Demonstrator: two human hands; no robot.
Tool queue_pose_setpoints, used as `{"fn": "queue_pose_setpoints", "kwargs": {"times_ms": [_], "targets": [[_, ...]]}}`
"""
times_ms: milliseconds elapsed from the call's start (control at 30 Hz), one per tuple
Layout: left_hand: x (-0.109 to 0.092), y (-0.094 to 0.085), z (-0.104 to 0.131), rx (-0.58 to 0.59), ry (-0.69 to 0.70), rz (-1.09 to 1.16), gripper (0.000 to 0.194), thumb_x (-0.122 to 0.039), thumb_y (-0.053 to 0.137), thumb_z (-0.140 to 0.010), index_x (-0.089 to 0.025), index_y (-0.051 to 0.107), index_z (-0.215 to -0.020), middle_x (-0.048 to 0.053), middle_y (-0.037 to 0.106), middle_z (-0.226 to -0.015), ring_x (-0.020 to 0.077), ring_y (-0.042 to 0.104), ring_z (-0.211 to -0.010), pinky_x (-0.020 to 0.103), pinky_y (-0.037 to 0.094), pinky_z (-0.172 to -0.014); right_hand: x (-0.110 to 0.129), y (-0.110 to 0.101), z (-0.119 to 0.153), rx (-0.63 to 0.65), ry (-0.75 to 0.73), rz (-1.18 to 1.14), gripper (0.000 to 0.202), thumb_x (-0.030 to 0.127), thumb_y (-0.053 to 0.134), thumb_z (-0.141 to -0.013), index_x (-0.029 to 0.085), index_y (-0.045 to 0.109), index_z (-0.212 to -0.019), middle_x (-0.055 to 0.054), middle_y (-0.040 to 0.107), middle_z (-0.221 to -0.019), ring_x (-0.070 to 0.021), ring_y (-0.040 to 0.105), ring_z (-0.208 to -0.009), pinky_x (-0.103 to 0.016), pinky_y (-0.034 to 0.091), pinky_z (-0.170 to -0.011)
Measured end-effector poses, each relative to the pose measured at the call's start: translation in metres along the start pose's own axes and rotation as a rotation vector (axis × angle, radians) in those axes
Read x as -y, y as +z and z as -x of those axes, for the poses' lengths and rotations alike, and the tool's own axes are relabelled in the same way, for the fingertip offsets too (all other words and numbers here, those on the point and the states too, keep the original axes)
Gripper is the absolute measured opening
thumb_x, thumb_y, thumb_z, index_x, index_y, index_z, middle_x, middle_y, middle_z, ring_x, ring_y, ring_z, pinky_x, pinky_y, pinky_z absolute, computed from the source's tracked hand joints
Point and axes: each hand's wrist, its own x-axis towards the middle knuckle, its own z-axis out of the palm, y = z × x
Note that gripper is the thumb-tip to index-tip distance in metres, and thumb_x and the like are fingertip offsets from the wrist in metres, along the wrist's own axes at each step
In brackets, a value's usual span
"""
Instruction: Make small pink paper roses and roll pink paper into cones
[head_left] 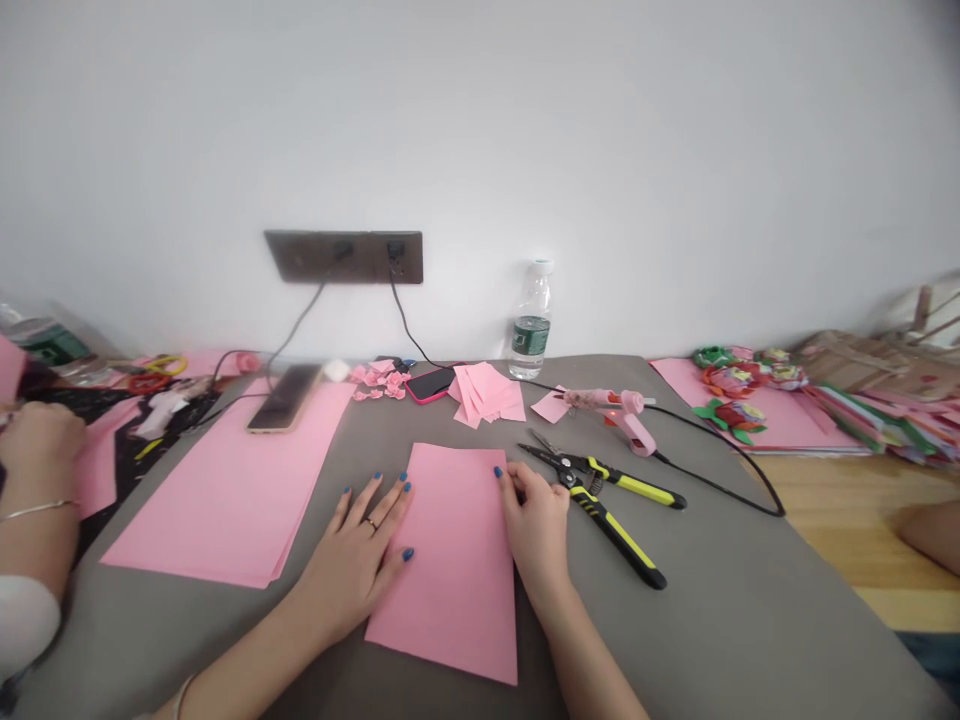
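Pink paper sheet (pixel 461 580) on table (pixel 735 610).
Left hand (pixel 349 572): released, flat across left edge. Right hand (pixel 538 525): curled at right edge, pinch unclear.

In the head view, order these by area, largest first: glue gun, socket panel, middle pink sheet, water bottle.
1. Middle pink sheet
2. Socket panel
3. Water bottle and glue gun: too alike to rank

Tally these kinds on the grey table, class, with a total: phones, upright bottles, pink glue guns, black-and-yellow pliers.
Phones: 2, the larger phone and the pink-edged phone
Upright bottle: 1
Pink glue gun: 1
Black-and-yellow pliers: 1 pair
Total: 5
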Motion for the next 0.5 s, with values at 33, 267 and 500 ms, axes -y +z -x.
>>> {"fn": "queue_pose_setpoints", "kwargs": {"times_ms": [33,267,500], "targets": [[0.001,0.001,0.001,0.0,0.006,-0.007,0.062,-0.042,0.036,-0.101,-0.027,0.016,-0.157,0.003,0.043,-0.155,0.03,0.036,-0.142,0.049,0.031,-0.112,0.0,0.0,0.0,0.002,0.002,-0.003,0.033,0.038,0.04,-0.096,0.02,0.064,-0.081,-0.002,0.066,-0.069,-0.0203,0.058,-0.068,-0.037,0.027,-0.085],[0.003,0.003,-0.001,0.0,0.045,-0.081,0.064,-0.048,0.035,-0.1,-0.025,0.017,-0.157,0.003,0.041,-0.156,0.0331,0.036,-0.141,0.05,0.031,-0.11,0.0,-0.006,-0.006,0.03,-0.015,-0.056,0.034,0.041,0.044,-0.092,0.021,0.059,-0.069,0.003,0.058,-0.055,-0.0163,0.049,-0.054,-0.031,0.033,-0.074],[0.011,-0.006,-0.004,0.018,0.114,-0.066,0.066,-0.051,0.04,-0.098,-0.023,0.026,-0.156,0.004,0.043,-0.155,0.0339,0.037,-0.139,0.049,0.033,-0.108,-0.006,-0.013,-0.015,0.045,-0.015,-0.109,0.024,0.036,0.051,-0.083,0.021,0.059,-0.065,0.003,0.049,-0.053,-0.0146,0.042,-0.051,-0.026,0.03,-0.053]]}}
